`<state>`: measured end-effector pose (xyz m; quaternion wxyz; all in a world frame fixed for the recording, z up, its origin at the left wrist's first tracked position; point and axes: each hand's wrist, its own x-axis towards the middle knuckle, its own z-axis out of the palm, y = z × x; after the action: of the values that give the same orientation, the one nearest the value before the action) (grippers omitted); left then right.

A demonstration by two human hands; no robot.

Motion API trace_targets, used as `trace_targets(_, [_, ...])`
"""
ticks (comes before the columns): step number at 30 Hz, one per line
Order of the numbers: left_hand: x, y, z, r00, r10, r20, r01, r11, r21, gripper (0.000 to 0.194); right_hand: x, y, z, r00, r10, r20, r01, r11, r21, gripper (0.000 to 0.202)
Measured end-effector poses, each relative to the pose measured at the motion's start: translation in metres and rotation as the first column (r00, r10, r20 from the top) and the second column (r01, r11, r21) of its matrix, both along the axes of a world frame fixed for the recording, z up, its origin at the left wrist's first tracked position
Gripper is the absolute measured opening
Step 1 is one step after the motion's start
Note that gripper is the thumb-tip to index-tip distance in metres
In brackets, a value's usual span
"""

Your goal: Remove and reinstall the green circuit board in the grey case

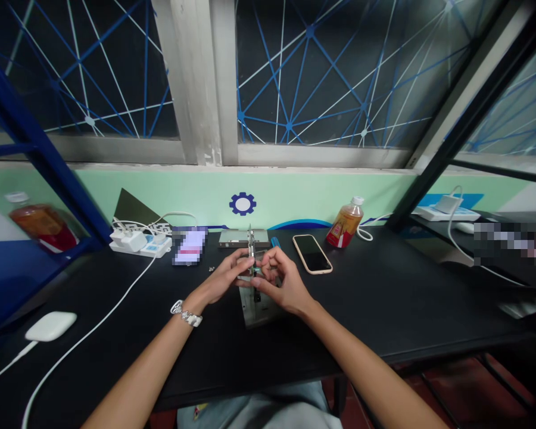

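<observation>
Slim metal part (251,243): 1, upright above 1 metal plate (250,314) on the desk (361,310); contact unclear. Left hand (226,277): grip closed on the part. Right hand (286,283): fingers curled beside it; pinching or not, cannot tell. Likely hazards: part tipping, should the left grip slacken; small loose pieces (211,269) scattering, if the left hand brushes them.

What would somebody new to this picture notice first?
Probably the left hand holding a metal part over the desk, with the right hand close against it. Behind, blue and white lines crossing the dark windows stand out. So does a red-labelled bottle at the back, right of the hands.
</observation>
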<state>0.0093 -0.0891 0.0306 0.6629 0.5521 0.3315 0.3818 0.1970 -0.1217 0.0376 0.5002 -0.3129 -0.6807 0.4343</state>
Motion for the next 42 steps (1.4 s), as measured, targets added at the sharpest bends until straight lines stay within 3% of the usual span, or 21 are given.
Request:
trace_targets(4, [-0.005, 0.002, 0.000, 0.998, 0.046, -0.044, -0.047, 0.999, -0.017, 0.055, 0.004, 0.005, 0.001, 0.998, -0.012, 0.059, 0.013, 1.000, -0.019, 0.030])
trace_targets(11, [-0.034, 0.011, 0.010, 0.998, -0.045, -0.049, 0.044, 0.999, -0.014, 0.056, 0.019, 0.019, 0.004, 0.992, -0.099, 0.077, 0.103, 0.993, -0.050, 0.012])
trace_targets(15, [-0.049, 0.015, 0.019, 0.999, -0.045, -0.029, 0.045, 0.999, -0.003, 0.054, 0.025, 0.029, -0.004, 0.988, -0.135, 0.072, 0.140, 0.987, -0.076, 0.006])
trace_targets(19, [-0.054, 0.015, 0.022, 0.999, -0.023, -0.029, 0.024, 0.999, 0.040, 0.053, 0.024, 0.035, -0.017, 0.992, -0.089, 0.091, 0.101, 0.985, -0.138, 0.011])
trace_targets(29, [-0.028, 0.007, 0.015, 0.991, -0.087, 0.103, 0.084, 0.996, 0.030, 0.046, 0.012, 0.032, -0.026, 0.987, -0.058, 0.150, 0.082, 0.984, -0.156, 0.016])
trace_targets(36, [-0.006, 0.004, 0.009, 0.987, 0.001, 0.162, -0.015, 0.997, 0.082, 0.039, 0.004, 0.030, -0.025, 0.994, 0.030, 0.106, -0.012, 0.985, -0.170, 0.029])
trace_targets(42, [-0.002, 0.001, 0.012, 0.989, 0.021, 0.149, -0.040, 0.991, 0.125, 0.041, 0.000, 0.025, -0.018, 0.997, 0.047, 0.066, -0.034, 0.981, -0.191, 0.036])
